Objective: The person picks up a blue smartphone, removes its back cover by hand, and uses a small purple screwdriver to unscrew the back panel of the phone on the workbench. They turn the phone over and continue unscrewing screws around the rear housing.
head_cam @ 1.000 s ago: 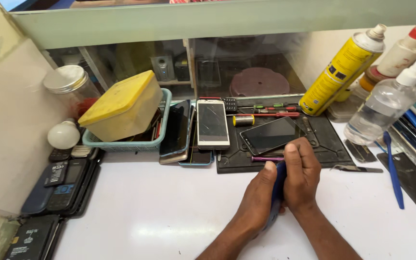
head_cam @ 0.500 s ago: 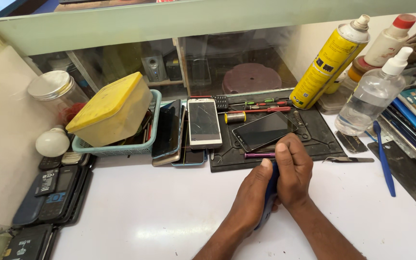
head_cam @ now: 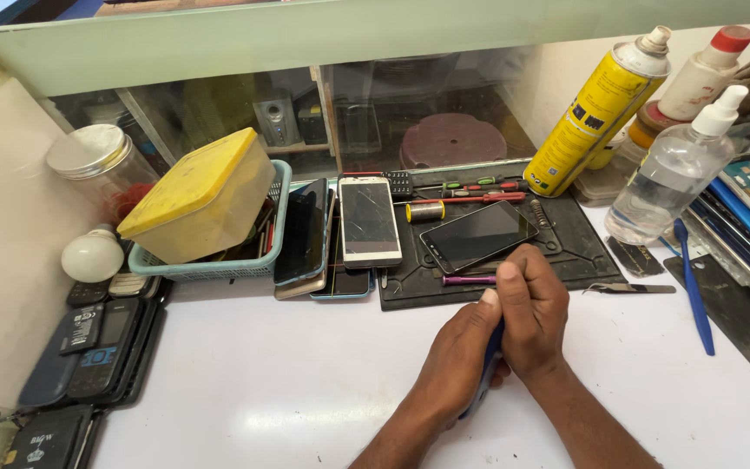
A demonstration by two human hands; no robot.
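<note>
Yellow spray can (head_cam: 601,108) upright at the back right, with a clear spray bottle (head_cam: 672,178) just beside it and a white bottle with a red cap (head_cam: 703,74) behind. Blue toothbrush (head_cam: 694,287) lies on the white counter (head_cam: 262,382) near tweezers (head_cam: 631,287). White phone with cracked screen (head_cam: 369,221) leans on a row of phones (head_cam: 305,234). Teal basket (head_cam: 210,260) holds a yellow-lidded box (head_cam: 197,195), tilted. Glass jar (head_cam: 97,165) behind it, white bulb (head_cam: 91,255) beside it. Old keypad phones (head_cam: 88,347) stacked at the left edge. Screwdrivers (head_cam: 470,187) lie along the back of the black mat (head_cam: 566,239).
</note>
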